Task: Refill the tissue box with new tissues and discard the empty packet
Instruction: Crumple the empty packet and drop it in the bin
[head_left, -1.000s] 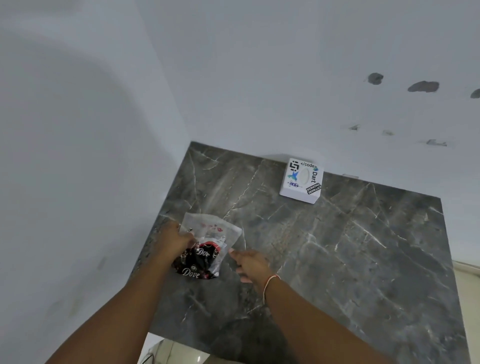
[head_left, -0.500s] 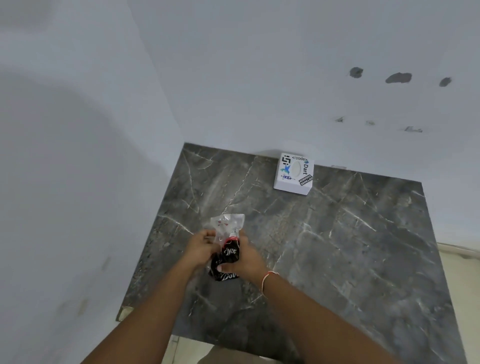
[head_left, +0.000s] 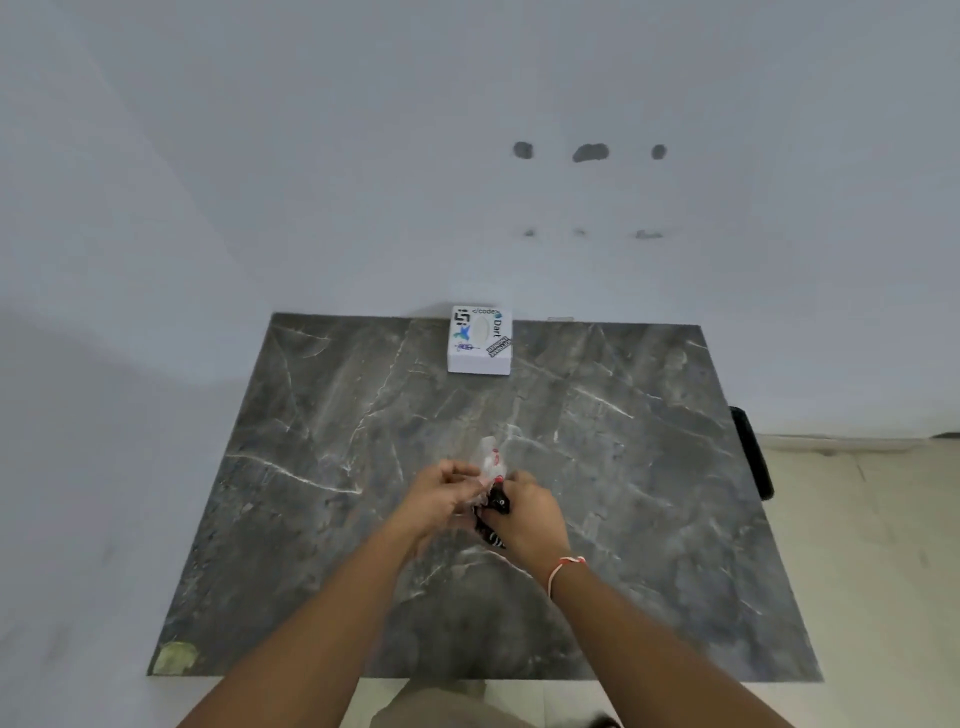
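two hands, left hand (head_left: 441, 493) and right hand (head_left: 524, 514), each grip closed on one crumpled packet (head_left: 491, 486), one tissue box (head_left: 480, 340) well apart

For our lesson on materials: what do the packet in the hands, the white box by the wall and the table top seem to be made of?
Packet: thin plastic film, partly clear, partly black print; it crumples and glints between the left hand and right hand.
Tissue box: looks like matt white card or plastic, stickers on top; unclear which.
Table top: grey, white-veined, marble-like stone or laminate, slight sheen.
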